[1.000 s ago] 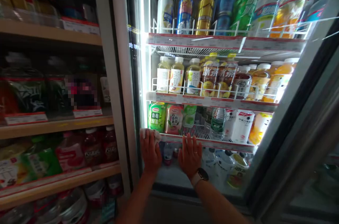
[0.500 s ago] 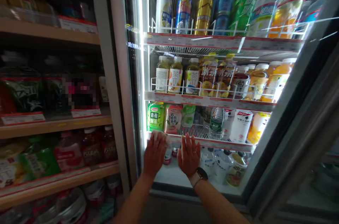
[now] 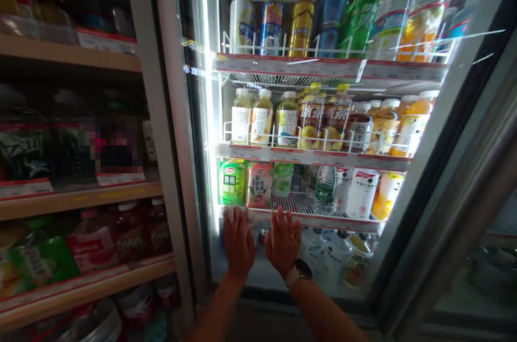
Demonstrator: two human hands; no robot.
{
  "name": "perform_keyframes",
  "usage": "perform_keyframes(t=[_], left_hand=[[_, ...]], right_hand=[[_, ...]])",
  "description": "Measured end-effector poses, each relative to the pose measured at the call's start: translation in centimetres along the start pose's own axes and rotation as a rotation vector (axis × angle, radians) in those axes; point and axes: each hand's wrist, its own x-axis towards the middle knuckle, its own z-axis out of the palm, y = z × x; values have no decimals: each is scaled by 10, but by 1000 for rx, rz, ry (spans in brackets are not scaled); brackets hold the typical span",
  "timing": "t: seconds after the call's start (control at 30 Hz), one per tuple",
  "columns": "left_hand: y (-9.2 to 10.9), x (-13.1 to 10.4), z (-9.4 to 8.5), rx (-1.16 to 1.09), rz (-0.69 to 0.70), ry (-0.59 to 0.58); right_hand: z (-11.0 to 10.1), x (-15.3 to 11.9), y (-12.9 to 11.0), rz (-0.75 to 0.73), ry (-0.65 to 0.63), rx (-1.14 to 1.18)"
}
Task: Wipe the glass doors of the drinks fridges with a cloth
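Both of my hands press on the glass door [image 3: 230,277] of a lit drinks fridge, at the height of a low shelf edge. Under the fingers of my left hand [image 3: 239,242] is a crumpled whitish cloth [image 3: 249,217], pinned to the glass and partly covered by them. To its right, my right hand [image 3: 283,241] rests flat with fingers stretched out and holds nothing. A watch [image 3: 302,269] is on the right wrist. Just above the hands, behind the glass, stand a green drink carton [image 3: 232,183] and a red one [image 3: 259,186].
Higher fridge shelves hold cans [image 3: 271,24] and tea bottles [image 3: 263,117]. White cartons [image 3: 364,194] and a water bottle [image 3: 325,189] stand to the right. A wooden shelf unit [image 3: 86,199] with bottles is on the left. The dark door frame [image 3: 420,213] slants along the right.
My left hand has slid slightly down and right over the glass with the cloth. My right hand stays nearly in place on the door. The whole view has shifted a little.
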Motion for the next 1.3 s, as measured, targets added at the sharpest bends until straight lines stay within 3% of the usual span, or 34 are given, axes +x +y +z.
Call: perform_keyframes(t=[0.1, 0.2, 0.37, 0.5, 0.6, 0.77, 0.9, 1.0, 1.13, 1.3], left_hand=[[17, -3, 8, -41, 92, -13], [17, 1, 7, -23, 177, -39], [-17, 17, -14, 99, 272, -109], [-50, 25, -34, 159, 173, -76], [-59, 21, -39, 111, 92, -76], [-31, 4, -25, 30, -29, -98], [6, -8, -5, -21, 65, -128], [21, -10, 6, -8, 134, -94], [18, -3, 6, 87, 257, -95], [-19, 9, -19, 185, 354, -207]], right_hand=[[2, 0, 1, -10, 28, -13], [2, -1, 3, -13, 17, -21], [-1, -2, 3, -10, -18, -21], [-2, -1, 1, 3, -15, 11], [-1, -2, 0, 12, -15, 18], [-1, -2, -1, 18, -17, 8], [0, -1, 0, 5, -1, 14], [1, -2, 2, -12, 10, -7], [0, -2, 4, -27, -4, -17], [-5, 1, 4, -21, -25, 3]])
